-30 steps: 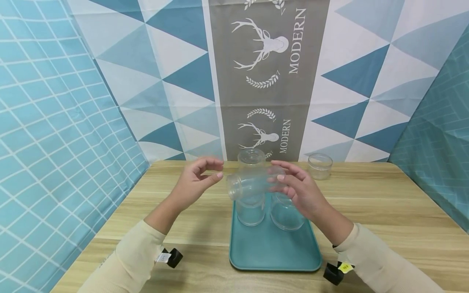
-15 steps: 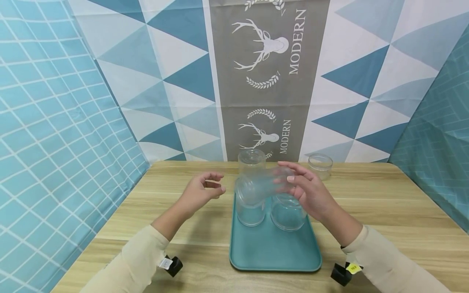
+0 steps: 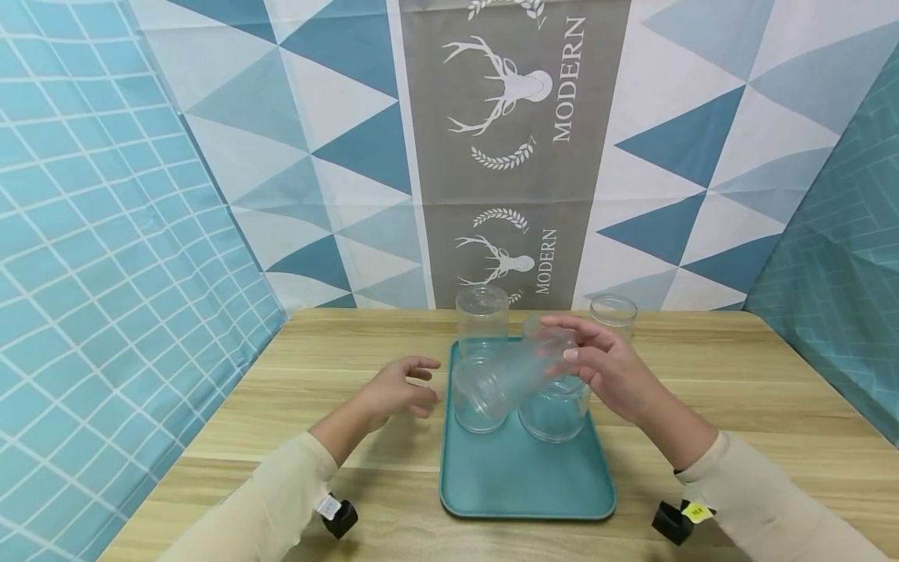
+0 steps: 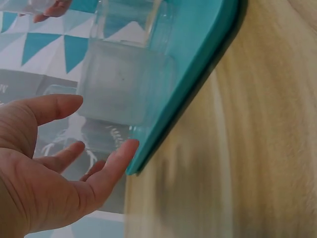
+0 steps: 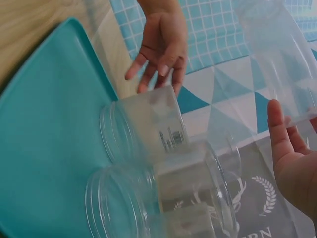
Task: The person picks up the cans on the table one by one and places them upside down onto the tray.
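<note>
A clear plastic jar point(image 3: 516, 378) hangs tilted over the teal tray point(image 3: 527, 484), neck pointing down and left. My right hand point(image 3: 611, 367) grips it near its base; the jar point(image 5: 280, 59) is partly cut off in the right wrist view. Beneath it, a clear jar point(image 3: 480, 417) and a wider clear jar point(image 3: 552, 421) stand on the tray. The narrower jar point(image 5: 146, 121) bears a small barcode label and has its ringed end toward the tray. My left hand point(image 3: 400, 394) is beside the tray's left edge, fingers spread and holding nothing.
Another tall clear jar point(image 3: 482, 308) stands at the back, behind the tray. One more clear jar point(image 3: 614, 308) is at the back right, partly hidden by my right hand. The wooden table point(image 3: 337, 437) ends against patterned cloth walls.
The held jar has turned from nearly level to neck-down, as my right hand moved right and slightly lower. My left hand dropped toward the tray's left edge, its fingers spreading.
</note>
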